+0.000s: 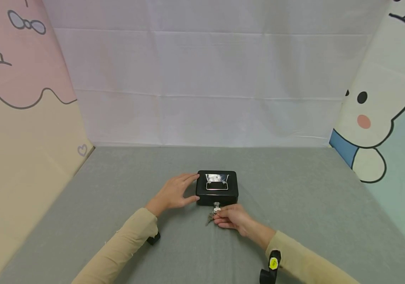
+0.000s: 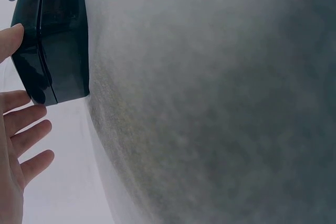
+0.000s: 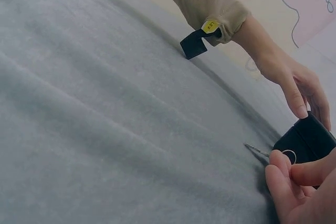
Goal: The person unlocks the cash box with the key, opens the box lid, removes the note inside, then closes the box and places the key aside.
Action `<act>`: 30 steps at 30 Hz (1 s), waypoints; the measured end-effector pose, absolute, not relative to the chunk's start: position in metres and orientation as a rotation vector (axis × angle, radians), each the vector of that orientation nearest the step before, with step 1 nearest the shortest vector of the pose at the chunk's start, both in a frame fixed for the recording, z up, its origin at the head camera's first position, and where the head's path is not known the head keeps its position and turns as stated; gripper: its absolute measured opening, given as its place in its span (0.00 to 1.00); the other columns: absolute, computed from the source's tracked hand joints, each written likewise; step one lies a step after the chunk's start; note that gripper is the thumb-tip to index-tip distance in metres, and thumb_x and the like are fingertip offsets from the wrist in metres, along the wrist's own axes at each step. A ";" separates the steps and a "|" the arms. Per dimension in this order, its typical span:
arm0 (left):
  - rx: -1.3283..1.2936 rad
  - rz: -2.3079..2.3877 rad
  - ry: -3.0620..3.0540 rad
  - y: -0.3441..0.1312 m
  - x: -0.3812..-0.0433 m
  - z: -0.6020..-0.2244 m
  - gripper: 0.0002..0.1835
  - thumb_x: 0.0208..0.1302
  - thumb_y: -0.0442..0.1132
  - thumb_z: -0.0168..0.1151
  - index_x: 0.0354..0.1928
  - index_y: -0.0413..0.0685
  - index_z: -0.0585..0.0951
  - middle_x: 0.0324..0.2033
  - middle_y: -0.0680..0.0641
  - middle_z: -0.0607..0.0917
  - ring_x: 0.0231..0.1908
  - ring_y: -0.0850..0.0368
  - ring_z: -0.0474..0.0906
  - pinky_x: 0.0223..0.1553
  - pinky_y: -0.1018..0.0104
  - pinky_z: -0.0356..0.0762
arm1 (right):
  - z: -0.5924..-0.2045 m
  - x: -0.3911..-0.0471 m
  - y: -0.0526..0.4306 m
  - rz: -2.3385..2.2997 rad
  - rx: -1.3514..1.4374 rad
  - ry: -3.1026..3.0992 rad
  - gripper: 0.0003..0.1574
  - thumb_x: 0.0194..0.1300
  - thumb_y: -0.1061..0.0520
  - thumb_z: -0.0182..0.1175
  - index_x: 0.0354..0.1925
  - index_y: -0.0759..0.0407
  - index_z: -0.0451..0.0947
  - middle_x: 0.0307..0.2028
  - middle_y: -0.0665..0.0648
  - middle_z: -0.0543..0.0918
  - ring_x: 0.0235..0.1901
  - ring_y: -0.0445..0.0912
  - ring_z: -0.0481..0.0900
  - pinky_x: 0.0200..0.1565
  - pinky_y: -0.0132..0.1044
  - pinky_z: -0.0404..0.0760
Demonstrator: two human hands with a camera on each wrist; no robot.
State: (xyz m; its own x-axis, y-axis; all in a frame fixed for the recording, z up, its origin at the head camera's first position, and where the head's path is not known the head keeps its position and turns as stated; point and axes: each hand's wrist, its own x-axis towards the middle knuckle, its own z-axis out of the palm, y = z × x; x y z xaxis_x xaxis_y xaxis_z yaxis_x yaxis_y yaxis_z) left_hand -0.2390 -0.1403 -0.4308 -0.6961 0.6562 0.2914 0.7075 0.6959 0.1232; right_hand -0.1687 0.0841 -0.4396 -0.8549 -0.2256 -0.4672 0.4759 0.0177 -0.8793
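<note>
My right hand [image 1: 233,217] pinches a small bunch of keys [image 1: 209,218] between thumb and fingers, right at the front of a black box [image 1: 217,194]. In the right wrist view a thin metal ring [image 3: 293,153] shows at my fingertips, and one key points out past them. The silver lock [image 1: 217,204] is just above my grip; I cannot tell whether a key sits inside it. My left hand [image 1: 174,193] grips nothing: its fingers are spread and straight, with the thumb and a fingertip touching the box's left side. The box lies flat with its lid down, a shiny plate [image 1: 217,178] and a wire handle on top. Under it spreads a grey cloth [image 1: 145,169]. Beige sleeves [image 1: 131,230] cover my forearms. Behind stands a creased white backdrop [image 1: 206,71], between a left panel [image 1: 28,146] and a right panel [image 1: 401,197] with cartoon drawings.
</note>
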 end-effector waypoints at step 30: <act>-1.092 -0.320 -2.684 -0.141 -0.239 -0.431 0.38 0.55 0.59 0.56 0.62 0.43 0.67 0.57 0.43 0.73 0.57 0.47 0.68 0.57 0.54 0.67 | -0.433 -0.163 0.121 -1.790 0.181 2.271 0.17 0.53 0.63 0.63 0.40 0.74 0.76 0.29 0.60 0.84 0.27 0.46 0.82 0.29 0.37 0.83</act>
State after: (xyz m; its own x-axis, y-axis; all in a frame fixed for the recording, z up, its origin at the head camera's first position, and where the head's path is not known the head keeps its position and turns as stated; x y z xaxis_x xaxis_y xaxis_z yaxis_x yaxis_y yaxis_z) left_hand -0.2395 -0.1409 -0.4310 -0.6974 0.6563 0.2880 0.7057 0.6990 0.1157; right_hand -0.1629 0.1206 -0.4332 -0.9626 -0.0526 -0.2657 0.2461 0.2403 -0.9390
